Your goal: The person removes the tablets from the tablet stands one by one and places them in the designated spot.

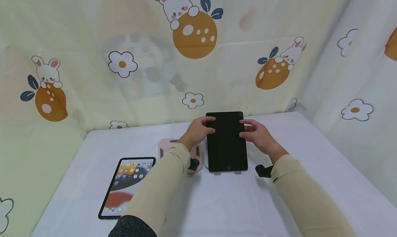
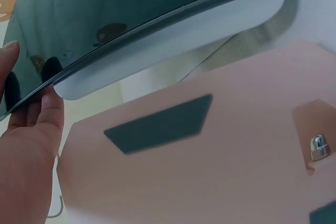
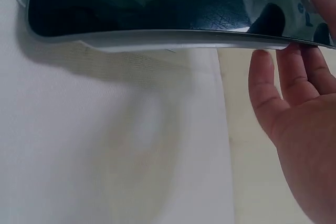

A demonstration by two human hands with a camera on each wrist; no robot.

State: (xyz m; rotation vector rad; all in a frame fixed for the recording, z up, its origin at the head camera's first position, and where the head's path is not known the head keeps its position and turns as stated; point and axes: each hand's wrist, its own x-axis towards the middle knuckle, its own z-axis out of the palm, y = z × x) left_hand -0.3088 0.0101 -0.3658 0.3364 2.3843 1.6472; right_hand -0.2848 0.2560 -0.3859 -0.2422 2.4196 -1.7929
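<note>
A black tablet [image 1: 227, 142] with a dark screen and a round home button stands upright, leaning back on a pale stand [image 2: 178, 38] whose small lips show under its lower edge. My left hand [image 1: 197, 131] pinches the tablet's left edge near the top, thumb on the front and fingers behind. On the opposite edge my right hand [image 1: 260, 136] holds it the same way; the right wrist view shows its fingers [image 3: 296, 77] at the back. Much of the stand is hidden behind the tablet.
Just left of the tablet is a pink stand [image 1: 165, 145] with dark pads, partly behind my left arm. A second tablet [image 1: 133, 175] with a lit home screen lies on the white table [image 1: 77, 195] at the left. A patterned curtain [image 1: 149, 99] hangs behind.
</note>
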